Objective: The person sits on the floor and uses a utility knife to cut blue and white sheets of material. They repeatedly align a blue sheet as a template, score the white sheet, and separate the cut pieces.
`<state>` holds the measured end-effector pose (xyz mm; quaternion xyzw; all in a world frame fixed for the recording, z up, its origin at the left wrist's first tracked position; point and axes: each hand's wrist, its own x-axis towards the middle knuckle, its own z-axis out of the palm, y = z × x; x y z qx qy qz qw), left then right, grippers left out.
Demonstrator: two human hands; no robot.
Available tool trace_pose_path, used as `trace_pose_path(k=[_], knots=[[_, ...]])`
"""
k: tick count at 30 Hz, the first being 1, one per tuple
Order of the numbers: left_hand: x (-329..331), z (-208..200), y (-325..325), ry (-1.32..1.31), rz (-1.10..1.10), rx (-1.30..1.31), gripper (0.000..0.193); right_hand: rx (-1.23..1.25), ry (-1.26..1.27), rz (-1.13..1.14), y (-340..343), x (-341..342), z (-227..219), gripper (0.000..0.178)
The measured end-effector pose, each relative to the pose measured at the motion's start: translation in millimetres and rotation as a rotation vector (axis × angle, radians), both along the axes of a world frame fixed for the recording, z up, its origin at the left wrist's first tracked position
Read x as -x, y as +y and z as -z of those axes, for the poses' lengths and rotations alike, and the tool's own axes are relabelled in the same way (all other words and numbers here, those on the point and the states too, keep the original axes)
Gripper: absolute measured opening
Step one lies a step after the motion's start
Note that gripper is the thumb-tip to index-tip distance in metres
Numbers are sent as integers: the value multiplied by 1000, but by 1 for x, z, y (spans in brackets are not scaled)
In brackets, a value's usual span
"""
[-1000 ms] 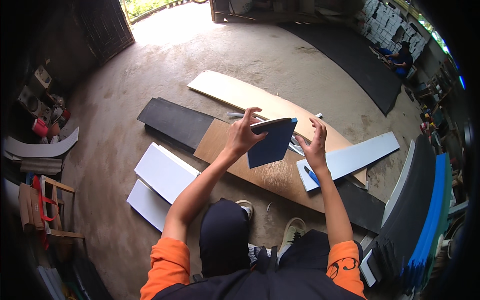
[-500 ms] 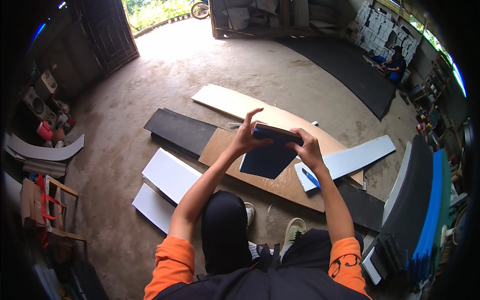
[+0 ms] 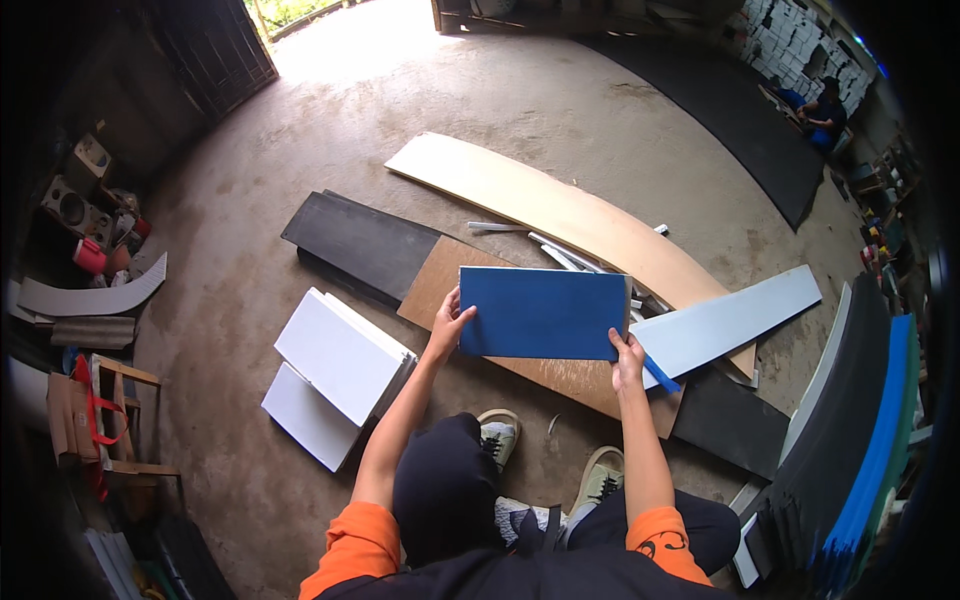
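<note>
Concrete floor (image 3: 230, 240): grey-brown, patchy stains; clock read from centre of view.
Resting on it: black board at 10 o'clock (image 3: 365, 235) and black board at 4 o'clock (image 3: 735, 425), middle stretch covered, so cannot tell whether one piece; pale wood-toned board (image 3: 540, 205), roughly 11 to 3; white strip offcuts (image 3: 556, 250), near centre at 2; stacked white panels (image 3: 335, 350) at 8; large black mat (image 3: 720, 125), far out at 2; shoes (image 3: 600, 472) at 5 and 6; thin white scrap (image 3: 553, 425) between shoes.
</note>
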<state>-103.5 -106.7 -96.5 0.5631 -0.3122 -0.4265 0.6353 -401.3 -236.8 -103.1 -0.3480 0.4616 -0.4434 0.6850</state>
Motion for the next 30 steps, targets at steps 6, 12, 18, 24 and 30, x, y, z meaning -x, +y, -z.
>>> trace_pose_path(k=[6, 12, 18, 24, 30], knots=[[-10, 85, 5, 25, -99, -166, 52, 205, 984, -23, 18, -13, 82, 37], [-18, 100, 8, -180, -143, -442, 48, 369, 998, -3, 28, -28, 93, 38], [-7, 84, 1, -1049, -317, -608, 55, 468, 1072, -9, 24, -24, 75, 44], [31, 36, -48, -1271, 43, -248, 69, 570, 1532, 49, -11, 91, 55, 47], [93, 60, -90, -1337, 636, -194, 101, 670, 1493, -252, -18, 127, 55, 35]])
